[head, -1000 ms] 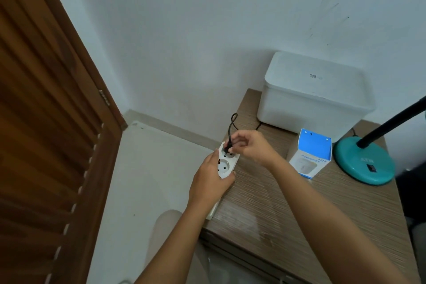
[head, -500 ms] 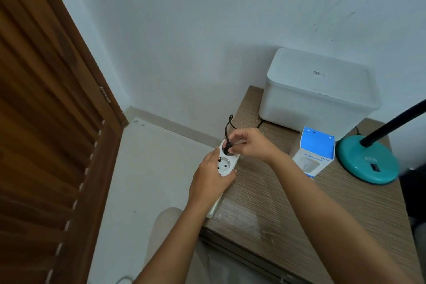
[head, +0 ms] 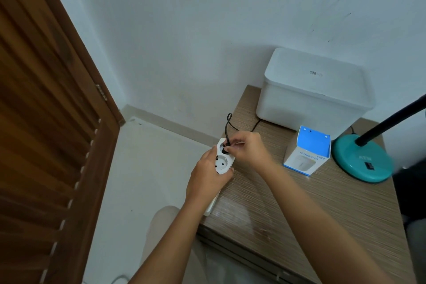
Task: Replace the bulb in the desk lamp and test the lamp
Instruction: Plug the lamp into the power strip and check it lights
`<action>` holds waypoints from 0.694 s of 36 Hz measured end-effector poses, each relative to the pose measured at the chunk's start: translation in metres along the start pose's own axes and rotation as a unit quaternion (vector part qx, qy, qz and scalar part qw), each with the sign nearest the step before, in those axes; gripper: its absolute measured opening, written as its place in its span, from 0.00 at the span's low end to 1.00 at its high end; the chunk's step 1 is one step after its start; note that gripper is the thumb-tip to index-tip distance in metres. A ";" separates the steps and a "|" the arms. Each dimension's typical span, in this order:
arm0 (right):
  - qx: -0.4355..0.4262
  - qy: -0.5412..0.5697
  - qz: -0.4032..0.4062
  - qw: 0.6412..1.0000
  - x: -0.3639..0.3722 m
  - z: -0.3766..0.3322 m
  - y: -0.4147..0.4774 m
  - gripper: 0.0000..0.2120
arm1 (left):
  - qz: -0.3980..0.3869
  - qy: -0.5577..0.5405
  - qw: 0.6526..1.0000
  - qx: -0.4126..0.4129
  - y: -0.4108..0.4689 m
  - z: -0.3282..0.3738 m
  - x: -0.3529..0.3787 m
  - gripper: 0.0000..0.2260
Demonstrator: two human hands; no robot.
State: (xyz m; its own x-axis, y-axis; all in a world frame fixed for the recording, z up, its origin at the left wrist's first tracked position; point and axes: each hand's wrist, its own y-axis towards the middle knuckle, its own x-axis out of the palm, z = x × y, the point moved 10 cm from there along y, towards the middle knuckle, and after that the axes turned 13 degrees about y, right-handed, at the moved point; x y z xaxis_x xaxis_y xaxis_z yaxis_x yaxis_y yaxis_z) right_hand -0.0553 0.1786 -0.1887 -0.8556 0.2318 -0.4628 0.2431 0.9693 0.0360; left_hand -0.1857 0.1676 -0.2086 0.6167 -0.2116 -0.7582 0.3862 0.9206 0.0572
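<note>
A white power strip (head: 221, 164) lies over the left edge of the wooden desk (head: 311, 210), and my left hand (head: 208, 177) grips it. My right hand (head: 247, 148) pinches a black plug (head: 225, 149) that sits in the strip's far socket; its black cord (head: 228, 125) loops up behind. The near socket is bare. The desk lamp's teal round base (head: 362, 160) stands at the right with a black switch on it, and its black neck (head: 391, 121) rises out of the frame. The lamp head and bulb are out of view.
A white lidded bin (head: 313, 94) stands at the back of the desk by the wall. A small blue-and-white humidifier box (head: 307, 151) sits between it and the lamp base. A brown louvred door (head: 43, 134) stands at the left, with pale floor beneath.
My right hand has kept pressing at the plug in the far socket, fingers shifting slightly. The left hand holds the strip as before. The view has drifted slightly.
</note>
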 end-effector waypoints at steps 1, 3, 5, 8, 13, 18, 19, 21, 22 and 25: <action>-0.004 -0.010 -0.002 1.000 0.001 -0.001 -0.001 0.06 | 0.000 0.000 1.000 0.000 0.000 0.000 0.000 0.23; -0.003 -0.022 -0.005 1.000 0.003 -0.001 -0.002 0.06 | 0.000 0.004 1.000 0.003 0.000 0.000 0.001 0.24; -0.003 -0.031 -0.007 0.999 0.003 -0.002 -0.002 0.06 | -0.002 0.005 1.000 0.006 0.000 0.000 0.001 0.24; -0.002 -0.048 -0.015 0.999 0.004 -0.008 -0.003 0.05 | -0.005 0.007 1.000 0.001 -0.001 0.000 0.001 0.24; 0.026 -0.058 -0.027 0.998 0.001 -0.015 -0.009 0.05 | -0.036 0.011 0.999 0.004 -0.002 0.004 0.002 0.23; 0.043 -0.049 -0.033 0.997 -0.024 -0.029 -0.025 0.11 | -0.077 0.022 0.997 0.013 0.000 0.008 0.000 0.14; 0.046 -0.055 -0.025 0.997 -0.035 -0.032 -0.029 0.13 | -0.070 0.033 0.997 0.017 0.001 0.012 -0.004 0.13; 0.044 -0.069 0.002 0.997 -0.061 -0.039 -0.038 0.14 | -0.049 0.042 0.998 0.026 0.005 0.025 -0.014 0.13; 0.045 -0.074 0.018 0.996 -0.075 -0.042 -0.043 0.14 | -0.037 0.043 0.998 0.031 0.007 0.034 -0.019 0.13; 0.058 -0.085 0.057 0.993 -0.123 -0.039 -0.063 0.14 | -0.007 0.053 0.996 0.066 0.015 0.078 -0.029 0.18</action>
State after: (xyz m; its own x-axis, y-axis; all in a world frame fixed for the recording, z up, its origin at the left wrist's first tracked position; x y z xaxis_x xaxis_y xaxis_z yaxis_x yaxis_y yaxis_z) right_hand 0.0168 0.0925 -0.0993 -0.7325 0.3126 -0.6047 0.3934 0.9194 -0.0013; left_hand -0.1440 0.1618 -0.1353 0.5369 -0.1821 -0.8238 0.4860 0.8649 0.1256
